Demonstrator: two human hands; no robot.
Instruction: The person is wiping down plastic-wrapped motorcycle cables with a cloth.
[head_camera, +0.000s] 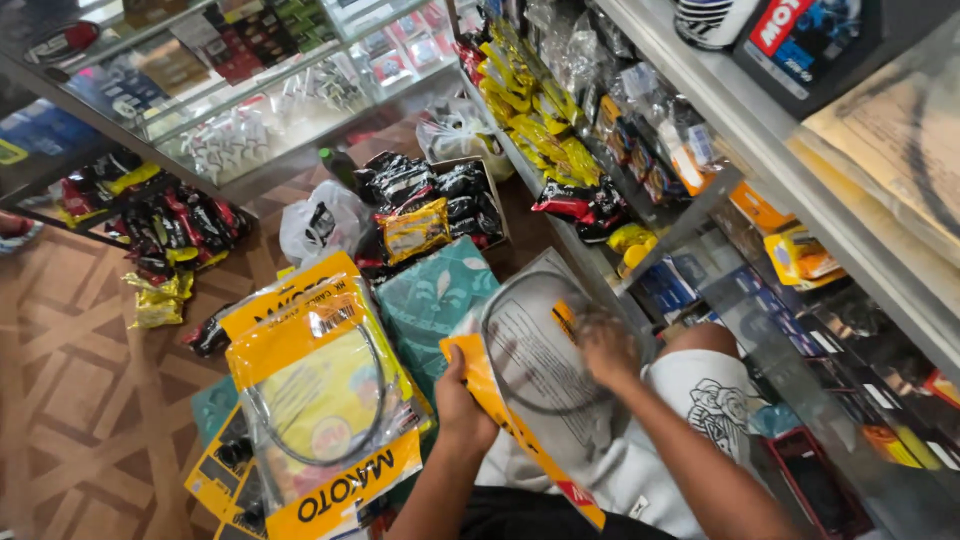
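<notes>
Head view | left hand (462, 398) grip clenched on cable packet (530, 370) edge | right hand (607, 347) flat on it

The clear packet (535, 350) has a yellow-orange edge and a grey coiled cable inside. The stacked packets (320, 400) are yellow. The cushion (430, 295) is teal with pale leaf shapes. The floor (80, 370) is brown wood parquet.

Yellow cable packets (320, 400) beside held packet (530, 370)
</notes>
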